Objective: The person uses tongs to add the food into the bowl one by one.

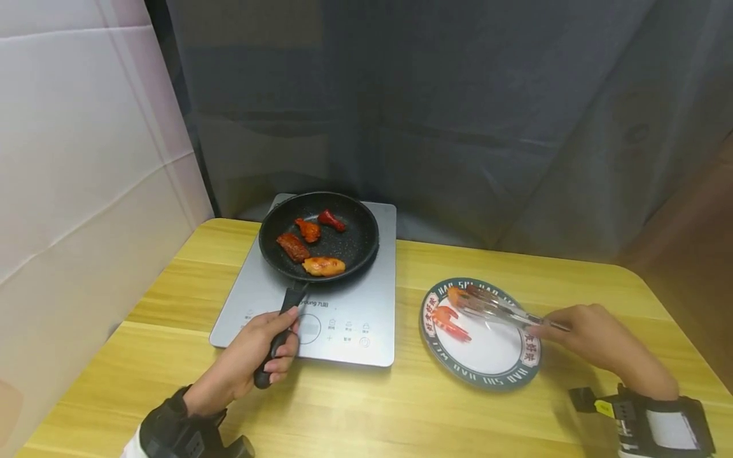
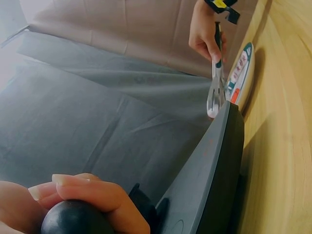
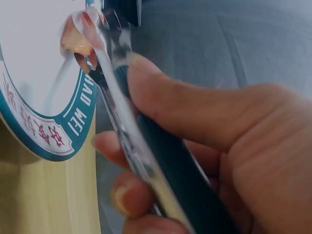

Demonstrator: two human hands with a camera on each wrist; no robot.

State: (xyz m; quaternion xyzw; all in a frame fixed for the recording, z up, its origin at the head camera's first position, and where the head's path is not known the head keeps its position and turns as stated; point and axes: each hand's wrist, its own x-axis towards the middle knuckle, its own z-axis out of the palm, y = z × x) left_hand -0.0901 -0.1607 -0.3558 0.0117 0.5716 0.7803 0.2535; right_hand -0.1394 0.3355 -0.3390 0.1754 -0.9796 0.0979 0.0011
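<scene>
My left hand grips the black handle of a frying pan, its fingers curled round it. The pan sits on an induction cooktop and holds several browned pieces of chicken, among them a yellowish wing and a red drumstick. At the right, my right hand holds metal tongs with dark green grips, thumb on one arm and fingers under the other. An orange shrimp is at the tongs' tips, over a green-rimmed plate. Another shrimp lies on the plate's left side.
A wood-grain table carries the cooktop and the plate, with a gap between them. Behind stands a dark grey curtain. A white cloth wall borders the left side, and a brown panel the right.
</scene>
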